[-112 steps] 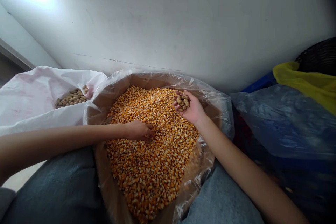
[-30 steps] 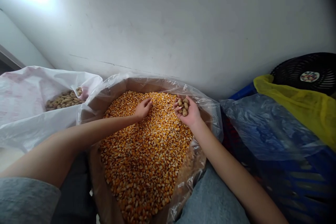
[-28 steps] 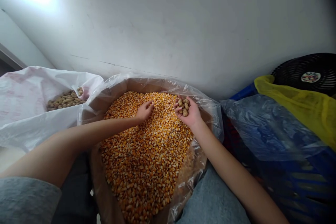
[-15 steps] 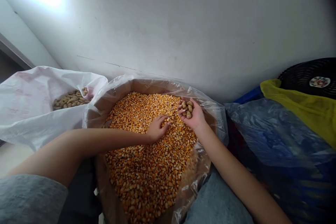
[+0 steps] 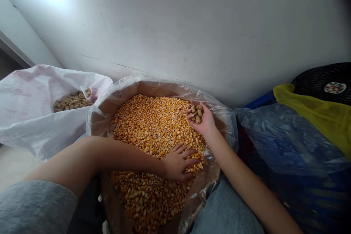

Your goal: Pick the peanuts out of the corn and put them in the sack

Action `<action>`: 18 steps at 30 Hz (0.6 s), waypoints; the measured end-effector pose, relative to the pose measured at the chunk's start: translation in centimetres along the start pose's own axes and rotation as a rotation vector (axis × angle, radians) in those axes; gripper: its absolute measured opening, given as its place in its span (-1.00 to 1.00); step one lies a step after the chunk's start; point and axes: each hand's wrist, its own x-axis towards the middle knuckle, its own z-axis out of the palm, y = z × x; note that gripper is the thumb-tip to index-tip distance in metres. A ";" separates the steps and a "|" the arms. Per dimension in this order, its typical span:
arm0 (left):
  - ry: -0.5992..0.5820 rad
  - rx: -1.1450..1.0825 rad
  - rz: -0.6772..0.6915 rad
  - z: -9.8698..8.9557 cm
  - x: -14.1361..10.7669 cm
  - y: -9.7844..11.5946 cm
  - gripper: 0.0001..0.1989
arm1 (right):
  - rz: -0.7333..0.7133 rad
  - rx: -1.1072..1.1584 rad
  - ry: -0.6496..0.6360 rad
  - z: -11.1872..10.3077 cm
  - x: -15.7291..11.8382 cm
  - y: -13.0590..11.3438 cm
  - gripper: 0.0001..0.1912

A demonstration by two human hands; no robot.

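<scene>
Yellow-orange corn kernels (image 5: 148,124) fill a sack lined with clear plastic (image 5: 231,128). My left hand (image 5: 179,161) lies palm down on the kernels, right of the middle, with its fingers spread and nothing held. Above it, at the sack's upper right edge, my right hand (image 5: 203,120) is turned palm up. Its curled fingers cup several unshelled peanuts (image 5: 197,113). To the left, a white sack (image 5: 35,91) stands open with more unshelled peanuts (image 5: 72,101) inside.
A pale wall (image 5: 175,25) rises behind the sacks. On the right are a yellow mesh cloth (image 5: 315,111), a black fan-like round object (image 5: 320,80), a clear plastic sheet (image 5: 285,135) and a blue crate (image 5: 315,197). My knees flank the corn sack.
My left hand has moved down and to the right across the corn, and its fingers have spread out. My right hand has stayed nearly in place with the peanuts.
</scene>
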 end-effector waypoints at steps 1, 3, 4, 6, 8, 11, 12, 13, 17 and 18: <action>-0.007 0.005 0.020 0.0 0.0 0.1 -0.49 | -0.003 -0.006 0.002 0.0 0.0 0.0 -0.75; -0.012 0.011 0.054 0.0 -0.1 0.1 -0.48 | -0.007 -0.012 0.006 0.0 -0.1 0.0 -0.75; -0.013 0.013 0.068 0.0 -0.1 0.0 -0.48 | -0.007 -0.012 0.008 0.1 -0.1 0.0 -0.75; -0.012 0.016 0.087 -0.1 -0.1 -0.3 -0.48 | 0.000 -0.008 0.011 0.1 -0.1 0.0 -0.76; -0.012 0.017 0.101 0.0 -0.1 -0.5 -0.48 | 0.006 -0.007 0.016 0.2 -0.2 0.0 -0.76; -0.014 0.009 0.110 0.1 0.0 -0.7 -0.48 | 0.004 -0.011 0.020 0.2 -0.3 0.0 -0.76; -0.013 0.005 0.112 0.2 0.0 -0.7 -0.48 | 0.002 -0.011 0.019 0.3 -0.4 0.1 -0.76; -0.009 0.003 0.114 0.2 0.1 -0.7 -0.48 | 0.001 -0.011 0.019 0.3 -0.4 0.1 -0.76; 0.008 -0.002 0.119 0.2 0.1 -0.7 -0.49 | -0.003 -0.016 0.027 0.2 -0.4 0.1 -0.76; 0.007 -0.001 0.119 0.2 0.1 -0.7 -0.49 | -0.003 -0.018 0.029 0.2 -0.3 0.1 -0.77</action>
